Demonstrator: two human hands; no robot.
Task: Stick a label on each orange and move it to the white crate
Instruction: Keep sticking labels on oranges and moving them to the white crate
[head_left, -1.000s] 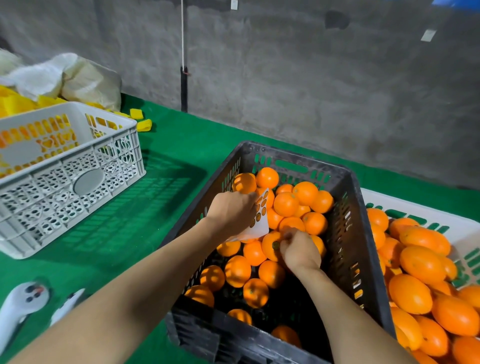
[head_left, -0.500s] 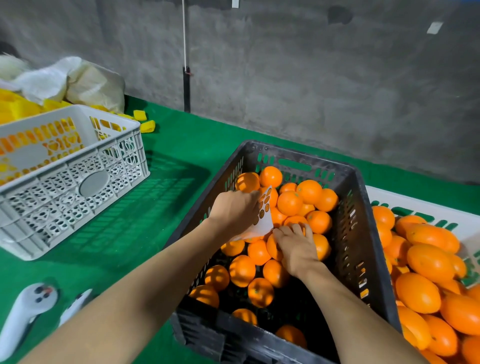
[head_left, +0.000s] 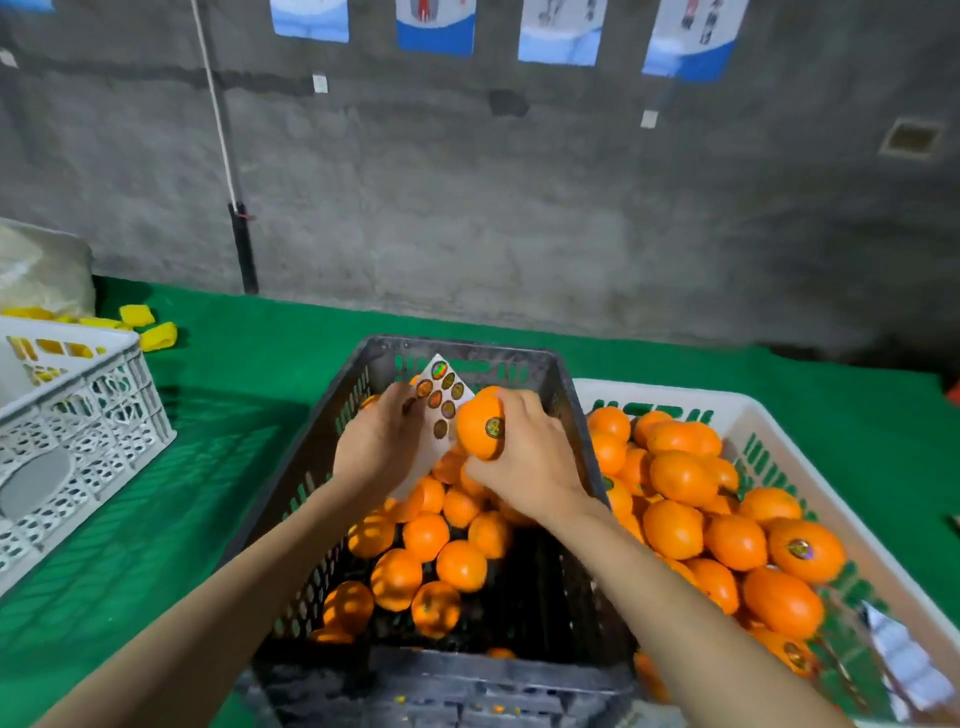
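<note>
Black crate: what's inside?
Loose oranges, heaped toward the far end. The left hand, its label sheet and the right hand gripping a labelled orange hide the rest.

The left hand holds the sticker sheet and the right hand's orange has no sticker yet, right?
Not quite. The head view shows the orange in the right hand already wears a round sticker. The left hand does hold the sticker sheet.

Green table (head_left: 249, 364), black crate (head_left: 311, 467), two white crates (head_left: 748, 410)
</note>
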